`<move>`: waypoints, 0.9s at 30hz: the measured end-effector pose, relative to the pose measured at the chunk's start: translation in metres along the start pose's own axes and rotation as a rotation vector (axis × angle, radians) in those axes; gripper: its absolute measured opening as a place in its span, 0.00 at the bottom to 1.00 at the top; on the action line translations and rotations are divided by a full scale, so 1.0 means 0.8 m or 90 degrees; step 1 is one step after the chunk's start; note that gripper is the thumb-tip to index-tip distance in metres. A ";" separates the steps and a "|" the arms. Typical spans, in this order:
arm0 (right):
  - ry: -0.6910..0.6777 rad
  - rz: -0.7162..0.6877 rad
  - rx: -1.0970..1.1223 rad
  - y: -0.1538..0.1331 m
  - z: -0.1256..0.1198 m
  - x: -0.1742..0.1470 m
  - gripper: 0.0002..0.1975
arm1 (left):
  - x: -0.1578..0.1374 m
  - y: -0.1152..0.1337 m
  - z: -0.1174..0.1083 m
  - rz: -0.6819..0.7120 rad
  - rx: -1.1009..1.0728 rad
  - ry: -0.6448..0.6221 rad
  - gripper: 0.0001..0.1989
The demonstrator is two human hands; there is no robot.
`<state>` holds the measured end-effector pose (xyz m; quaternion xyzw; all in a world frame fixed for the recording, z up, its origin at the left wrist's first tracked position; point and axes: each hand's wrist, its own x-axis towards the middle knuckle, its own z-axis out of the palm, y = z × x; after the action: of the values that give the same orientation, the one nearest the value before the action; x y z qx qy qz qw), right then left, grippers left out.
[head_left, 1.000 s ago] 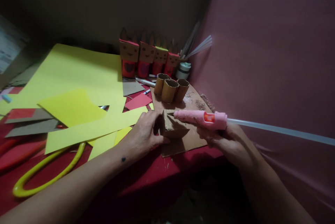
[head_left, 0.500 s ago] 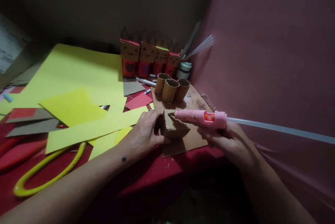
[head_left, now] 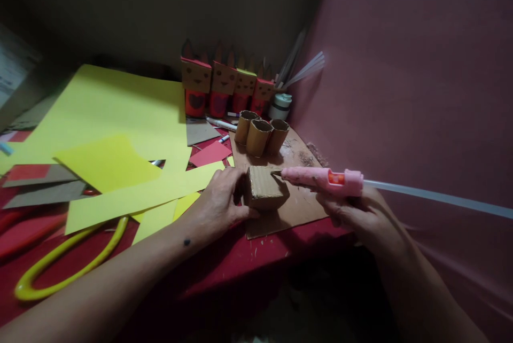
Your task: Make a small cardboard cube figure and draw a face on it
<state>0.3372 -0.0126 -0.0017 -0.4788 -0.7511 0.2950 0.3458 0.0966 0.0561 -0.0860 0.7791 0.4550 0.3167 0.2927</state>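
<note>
On the red surface [head_left: 240, 257] lay one cardboard sheet [head_left: 302, 209], bearing the cardboard box [head_left: 266, 189]. The hands were apart: the right hand [head_left: 356, 212] wrapped round the glue gun [head_left: 308, 176], the left hand [head_left: 220, 193] clamped on the box's left side. A slipping nozzle [head_left: 277, 173], if hot, could have burned the left. Counted: one gun, four eared figures [head_left: 196, 78], one box, three tubes [head_left: 258, 140].

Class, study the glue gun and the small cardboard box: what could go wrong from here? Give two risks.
First, the left hand holds the cardboard box near the nozzle of the glue gun, so a slip might burn that hand. Second, a long glue stick juts far behind the glue gun and could catch, jerking the nozzle.
</note>
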 end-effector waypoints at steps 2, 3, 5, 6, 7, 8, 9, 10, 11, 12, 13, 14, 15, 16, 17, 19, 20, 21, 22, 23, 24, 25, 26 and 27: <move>0.004 0.001 -0.005 0.002 -0.001 -0.001 0.19 | 0.001 0.001 -0.001 0.000 0.000 -0.002 0.24; 0.005 0.001 -0.007 0.003 -0.002 -0.001 0.19 | 0.001 0.001 -0.001 -0.001 0.000 -0.002 0.24; 0.010 0.003 -0.013 0.005 -0.004 -0.003 0.19 | 0.001 0.002 -0.001 -0.003 0.000 -0.006 0.25; 0.013 0.004 -0.016 0.005 -0.005 -0.004 0.19 | 0.001 0.002 -0.001 -0.003 -0.001 -0.006 0.25; 0.015 0.007 -0.019 0.006 -0.006 -0.005 0.19 | 0.001 0.002 -0.001 -0.002 -0.001 -0.006 0.25; 0.017 0.011 -0.021 0.006 -0.006 -0.005 0.19 | 0.001 0.002 -0.001 0.000 -0.002 -0.005 0.25; 0.021 0.017 -0.023 0.007 -0.007 -0.006 0.19 | 0.001 0.001 -0.001 0.001 -0.002 -0.004 0.25; 0.023 0.020 -0.025 0.008 -0.008 -0.006 0.19 | 0.001 0.001 -0.001 0.003 -0.001 -0.002 0.25; 0.023 0.023 -0.026 0.010 -0.008 -0.007 0.19 | 0.001 0.001 -0.001 0.004 0.002 0.000 0.25; 0.024 0.024 -0.026 0.011 -0.009 -0.007 0.18 | 0.001 0.000 -0.001 0.004 0.004 0.000 0.25; 0.025 0.020 -0.022 0.013 -0.009 -0.007 0.18 | 0.001 0.000 -0.001 0.005 0.006 -0.001 0.25; 0.022 0.019 -0.019 0.014 -0.010 -0.007 0.18 | 0.001 0.000 -0.001 0.006 0.006 -0.004 0.25; 0.021 0.018 -0.017 0.014 -0.010 -0.006 0.18 | 0.001 0.000 -0.001 0.006 0.005 -0.006 0.25; 0.020 0.014 -0.015 0.014 -0.010 -0.006 0.18 | 0.001 0.000 -0.001 0.006 0.004 -0.007 0.26; 0.018 0.014 -0.016 0.014 -0.009 -0.005 0.18 | 0.001 0.001 -0.001 0.004 0.003 -0.006 0.26; 0.013 0.014 -0.023 0.010 -0.008 -0.004 0.18 | 0.002 0.002 -0.001 0.001 0.007 -0.002 0.27; 0.010 0.012 -0.025 0.008 -0.007 -0.003 0.18 | 0.002 0.003 -0.001 -0.001 0.011 0.001 0.27; 0.007 0.007 -0.025 0.005 -0.006 -0.003 0.18 | 0.003 0.004 -0.001 -0.001 0.015 0.003 0.26; 0.003 0.004 -0.022 0.003 -0.004 -0.002 0.18 | 0.003 0.004 -0.001 -0.002 0.022 0.003 0.25; 0.000 -0.002 -0.019 0.001 -0.003 0.000 0.17 | 0.004 0.005 -0.002 -0.004 0.028 0.004 0.24; -0.001 -0.008 -0.016 0.000 -0.001 0.001 0.17 | 0.004 0.005 -0.002 -0.005 0.033 0.004 0.23; -0.003 -0.011 -0.015 -0.001 0.000 0.002 0.17 | 0.004 0.006 -0.002 -0.006 0.034 0.003 0.23; -0.004 -0.012 -0.016 -0.002 0.002 0.004 0.17 | 0.004 0.006 -0.002 -0.007 0.032 0.001 0.24; -0.004 -0.012 -0.018 -0.004 0.003 0.005 0.17 | 0.004 0.007 -0.002 -0.009 0.028 -0.001 0.24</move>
<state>0.3323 -0.0103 -0.0001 -0.4754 -0.7609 0.2828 0.3393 0.0992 0.0573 -0.0802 0.7822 0.4673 0.3040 0.2780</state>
